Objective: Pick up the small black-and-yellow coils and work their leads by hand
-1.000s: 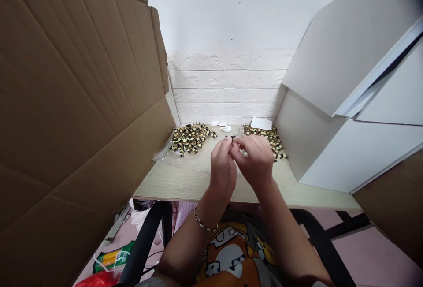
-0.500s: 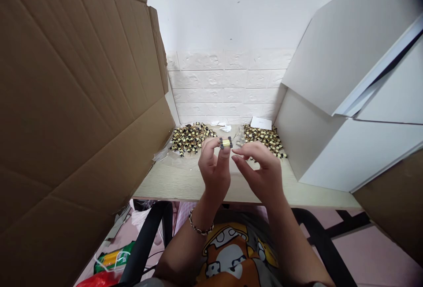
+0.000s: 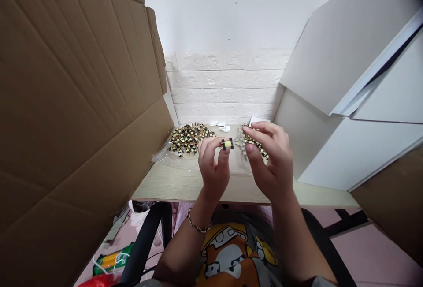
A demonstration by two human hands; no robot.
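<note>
Between the thumb and fingers of my left hand (image 3: 214,163) is a small transformer coil (image 3: 228,144), with a yellow-wrapped middle, black ends and short pins. It is held up above the table. My right hand (image 3: 269,157) is apart from it on the right, fingers spread and thumb away from them, with nothing seen in its grasp. Behind the right hand lies a pile of the same coils (image 3: 256,142), partly hidden by the fingers. A second coil pile (image 3: 190,139) lies at the back left of the table.
A tall cardboard sheet (image 3: 82,102) walls off the left, and white boxes (image 3: 317,132) stand on the right. Clear plastic (image 3: 160,154) lies by the left pile. Scraps of white paper (image 3: 224,128) and a white card (image 3: 259,120) are near the brick-patterned wall (image 3: 205,80). The pale wooden table (image 3: 178,185) ends close in front of me.
My right hand has moved right and away from the coil, and its fingers have spread apart. My left hand keeps the coil in nearly the same place.
</note>
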